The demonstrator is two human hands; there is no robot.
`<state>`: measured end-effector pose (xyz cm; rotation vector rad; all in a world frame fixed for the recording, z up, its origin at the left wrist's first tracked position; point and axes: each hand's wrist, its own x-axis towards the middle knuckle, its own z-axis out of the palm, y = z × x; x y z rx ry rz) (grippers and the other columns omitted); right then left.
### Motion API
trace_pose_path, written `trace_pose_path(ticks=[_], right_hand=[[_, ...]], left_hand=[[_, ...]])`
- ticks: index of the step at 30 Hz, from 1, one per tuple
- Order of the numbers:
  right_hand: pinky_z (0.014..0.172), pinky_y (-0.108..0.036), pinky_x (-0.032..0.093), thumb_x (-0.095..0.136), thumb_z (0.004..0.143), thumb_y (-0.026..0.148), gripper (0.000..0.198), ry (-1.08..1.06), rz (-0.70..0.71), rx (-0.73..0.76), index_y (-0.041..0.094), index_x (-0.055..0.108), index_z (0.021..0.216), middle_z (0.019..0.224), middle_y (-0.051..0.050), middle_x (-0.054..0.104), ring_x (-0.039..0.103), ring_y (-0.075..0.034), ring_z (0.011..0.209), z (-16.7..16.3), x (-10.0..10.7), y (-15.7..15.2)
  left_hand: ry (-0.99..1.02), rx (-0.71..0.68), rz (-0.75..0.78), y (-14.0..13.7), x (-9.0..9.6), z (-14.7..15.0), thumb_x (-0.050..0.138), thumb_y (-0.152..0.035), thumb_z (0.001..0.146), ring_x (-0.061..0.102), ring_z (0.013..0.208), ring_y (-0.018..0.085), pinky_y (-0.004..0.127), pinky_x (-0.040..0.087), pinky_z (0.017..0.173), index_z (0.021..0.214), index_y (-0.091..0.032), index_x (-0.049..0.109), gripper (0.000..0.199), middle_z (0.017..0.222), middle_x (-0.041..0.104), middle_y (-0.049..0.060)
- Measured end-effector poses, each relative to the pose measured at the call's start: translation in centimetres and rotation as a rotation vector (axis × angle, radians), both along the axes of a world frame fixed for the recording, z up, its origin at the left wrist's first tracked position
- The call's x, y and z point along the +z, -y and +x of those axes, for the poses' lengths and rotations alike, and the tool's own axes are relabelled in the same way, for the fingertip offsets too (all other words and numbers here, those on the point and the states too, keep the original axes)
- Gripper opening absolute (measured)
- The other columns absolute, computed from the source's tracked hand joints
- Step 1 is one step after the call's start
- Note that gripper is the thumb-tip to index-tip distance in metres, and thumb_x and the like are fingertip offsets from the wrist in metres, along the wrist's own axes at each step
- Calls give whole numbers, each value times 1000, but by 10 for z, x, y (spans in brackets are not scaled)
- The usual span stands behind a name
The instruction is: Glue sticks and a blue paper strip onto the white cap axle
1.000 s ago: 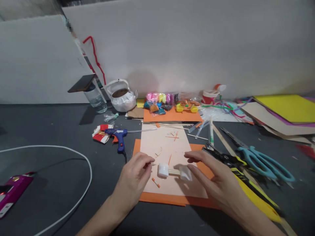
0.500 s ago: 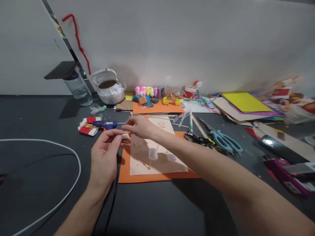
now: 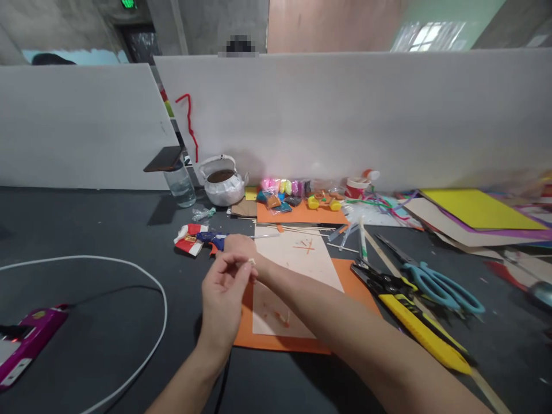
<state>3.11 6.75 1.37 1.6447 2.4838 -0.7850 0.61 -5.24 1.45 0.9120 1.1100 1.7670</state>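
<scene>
My left hand is closed, with thumb and fingertips pinching a small stack of pale wooden pieces; only its end shows. My right hand reaches across beyond it to the blue hot glue gun. Its back faces me and its fingers are hidden, so I cannot tell whether they grip the gun. A clear glue stick pokes out to the right of that hand. Under my right forearm lies a pale paper sheet with small orange scraps, on top of orange sheets.
A red-and-white packet lies under the gun's tip. Behind stand a water bottle and a silver kettle. To the right lie pliers, a yellow cutter and blue-handled scissors. A white cable curves at left.
My right hand has moved from near the wooden pieces to the glue gun. The camera view has tilted up and turned left. The white cylinders on the paper no longer show.
</scene>
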Motion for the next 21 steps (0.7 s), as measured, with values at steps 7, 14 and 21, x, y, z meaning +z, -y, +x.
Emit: trace_pose_path(ticks=[7, 14, 21], right_hand=[[75, -33, 57, 60, 95, 38, 28, -321, -82, -147, 13, 64, 106, 101, -4, 66, 65, -17, 86, 17, -13, 2], [63, -26, 54, 59, 95, 39, 28, -642, -159, -254, 12, 64, 96, 87, -1, 65, 62, -12, 71, 29, -18, 12], [59, -24, 52, 61, 95, 33, 21, -771, -231, -328, 12, 62, 95, 83, 1, 62, 59, -10, 66, 36, -15, 16]], left_hand=[[-103, -16, 60, 11, 9, 11, 69, -21, 82, 62, 64, 9, 17, 52, 63, 84, -16, 67, 6, 73, 64, -1], [-148, -14, 166, 14, 4, 15, 63, -18, 87, 63, 70, 8, 17, 53, 68, 85, -20, 66, 4, 82, 62, -1], [-110, -6, 161, 14, 1, 16, 65, -18, 85, 63, 70, 8, 18, 53, 68, 83, -19, 66, 1, 83, 62, -1]])
